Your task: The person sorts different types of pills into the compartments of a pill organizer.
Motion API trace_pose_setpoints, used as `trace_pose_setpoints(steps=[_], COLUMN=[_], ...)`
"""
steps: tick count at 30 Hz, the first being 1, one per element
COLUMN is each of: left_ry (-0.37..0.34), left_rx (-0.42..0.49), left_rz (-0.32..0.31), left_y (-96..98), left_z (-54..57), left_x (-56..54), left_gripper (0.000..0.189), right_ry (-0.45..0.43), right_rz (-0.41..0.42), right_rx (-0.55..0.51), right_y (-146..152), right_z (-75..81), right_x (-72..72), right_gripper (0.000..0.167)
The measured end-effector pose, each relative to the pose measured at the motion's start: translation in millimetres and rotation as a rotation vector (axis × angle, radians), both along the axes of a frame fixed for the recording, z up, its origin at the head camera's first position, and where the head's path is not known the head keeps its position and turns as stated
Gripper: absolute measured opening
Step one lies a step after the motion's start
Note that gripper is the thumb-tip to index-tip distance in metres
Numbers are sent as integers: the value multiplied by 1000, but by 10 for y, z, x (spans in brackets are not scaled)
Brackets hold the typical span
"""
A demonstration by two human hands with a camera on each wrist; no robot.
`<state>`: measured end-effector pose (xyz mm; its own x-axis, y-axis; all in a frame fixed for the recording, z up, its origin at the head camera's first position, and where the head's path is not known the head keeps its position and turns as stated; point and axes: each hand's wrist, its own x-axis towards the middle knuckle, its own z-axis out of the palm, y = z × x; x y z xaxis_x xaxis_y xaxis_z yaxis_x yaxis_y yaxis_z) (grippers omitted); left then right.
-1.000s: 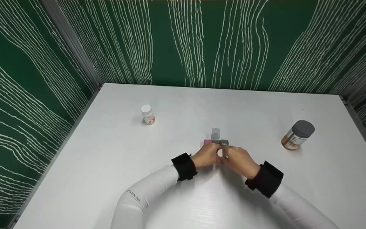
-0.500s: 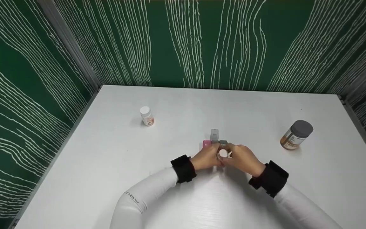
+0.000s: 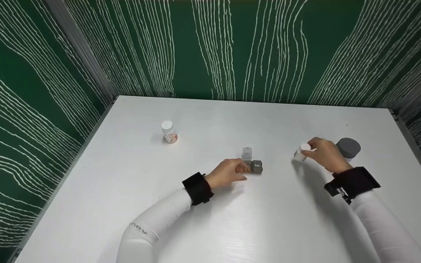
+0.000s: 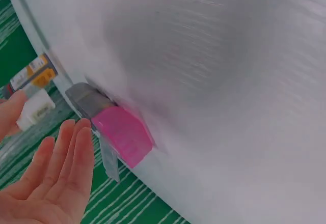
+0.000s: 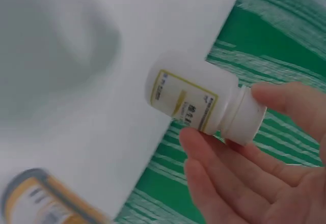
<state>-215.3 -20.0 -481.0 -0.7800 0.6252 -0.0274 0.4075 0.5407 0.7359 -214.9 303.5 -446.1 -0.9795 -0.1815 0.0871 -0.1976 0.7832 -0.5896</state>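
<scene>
My right hand [image 3: 325,155] holds a small white pill bottle [image 3: 300,153] by its cap, between thumb and fingers. The bottle's label, with a yellow border, shows in the right wrist view [image 5: 186,102]. Whether its base touches the table cannot be told. My left hand [image 3: 228,171] is beside a small pill organizer [image 3: 257,167], its fingers extended and holding nothing in the left wrist view. That organizer has grey compartments and a pink compartment [image 4: 122,135], which the left hand covers in the head view. One clear lid [image 3: 247,152] stands raised at its far side.
A brown jar with a grey lid [image 3: 348,148] stands just behind the right hand, partly hidden. Another white bottle with an orange-patterned label [image 3: 169,132] stands at the back left. The white table [image 3: 203,117] is bounded by green walls with white lines.
The right hand has carried the white bottle from the organizer rightward, near the brown jar. The left hand has drawn slightly left, its fingers spread apart.
</scene>
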Motion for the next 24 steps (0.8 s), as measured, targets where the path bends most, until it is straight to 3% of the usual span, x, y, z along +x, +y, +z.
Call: trace_pose_setpoints(steps=[5, 12, 19, 24], left_ry=[47, 132, 214, 275], left_rx=[42, -14, -87, -139], left_rz=[9, 61, 63, 53], left_y=[-61, -66, -36, -15], left_z=[-7, -21, -61, -85], left_x=[-27, -44, -71, -80], left_gripper=[19, 20, 24, 26], right_ry=[-36, -25, -29, -16], right_rz=[-72, -147, -176, -166], right_rx=[-5, 6, 16, 83], right_y=[151, 189, 131, 51], right_z=[-151, -284, -311, -273], right_x=[-24, -42, -67, -24], right_gripper=[36, 37, 42, 53])
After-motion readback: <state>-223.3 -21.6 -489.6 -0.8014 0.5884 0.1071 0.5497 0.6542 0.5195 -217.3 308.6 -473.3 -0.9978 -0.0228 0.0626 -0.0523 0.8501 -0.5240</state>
